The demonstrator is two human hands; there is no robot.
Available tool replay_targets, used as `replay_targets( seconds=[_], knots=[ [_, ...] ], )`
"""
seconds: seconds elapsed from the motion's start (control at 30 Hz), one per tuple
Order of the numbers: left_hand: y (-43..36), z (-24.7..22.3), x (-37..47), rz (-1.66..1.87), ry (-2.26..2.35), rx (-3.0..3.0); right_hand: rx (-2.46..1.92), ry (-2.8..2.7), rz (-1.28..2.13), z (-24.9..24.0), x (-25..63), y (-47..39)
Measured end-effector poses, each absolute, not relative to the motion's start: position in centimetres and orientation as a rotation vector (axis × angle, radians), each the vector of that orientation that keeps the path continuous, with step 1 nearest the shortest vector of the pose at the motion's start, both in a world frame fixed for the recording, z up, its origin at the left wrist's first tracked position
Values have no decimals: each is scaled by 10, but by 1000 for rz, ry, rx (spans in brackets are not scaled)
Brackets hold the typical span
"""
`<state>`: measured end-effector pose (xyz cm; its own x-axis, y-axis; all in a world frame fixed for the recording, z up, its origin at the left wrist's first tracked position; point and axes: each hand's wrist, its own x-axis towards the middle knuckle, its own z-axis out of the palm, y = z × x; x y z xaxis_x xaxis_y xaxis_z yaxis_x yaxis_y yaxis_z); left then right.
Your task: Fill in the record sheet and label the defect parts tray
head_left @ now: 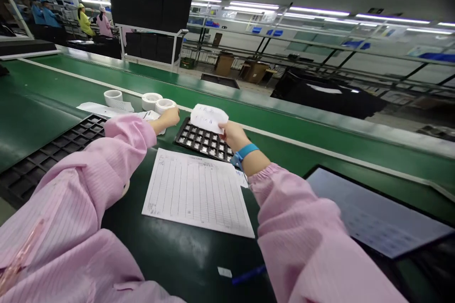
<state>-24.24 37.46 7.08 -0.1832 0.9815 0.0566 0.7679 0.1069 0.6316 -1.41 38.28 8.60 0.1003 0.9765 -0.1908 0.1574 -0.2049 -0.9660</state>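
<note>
My right hand (234, 136) pinches the lower right corner of a white slip of paper (209, 118) with handwriting on it. The slip covers the far part of a black compartment tray (204, 150) that holds several small pale square pieces. A blue band circles my right wrist. Curled closed, my left hand (169, 119) is right beside a white tape roll (165, 104); what its fingers hold, if anything, is hidden. Another roll (151, 101) touches that one, and a third roll (113, 98) stands farther left on loose white papers (99, 109).
A printed form (197, 194) lies in front of me. Partly under my left sleeve is a larger black tray (46, 156). A tablet-like screen (377, 213) is at right. Near the front lie a blue pen (249, 275) and a small label (224, 272). Several people work far left.
</note>
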Motion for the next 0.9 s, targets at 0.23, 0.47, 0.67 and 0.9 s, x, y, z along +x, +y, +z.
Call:
replay_targets(
  seconds=[0.23,0.47,0.67,0.9],
  knots=[
    [403,23,-242,416,2106,1855,-1751,-1083,1270,23,-27,444],
    [403,-1,-237,341,2104,2017,-1788,-1079,1288,-1,-28,455],
    [404,-10,-223,364,2039,2138,-1812,-1077,1289,-8,-29,458],
    [418,-19,-219,268,2060,2015,-1833,-1106,1274,-10,-28,458]
  ],
)
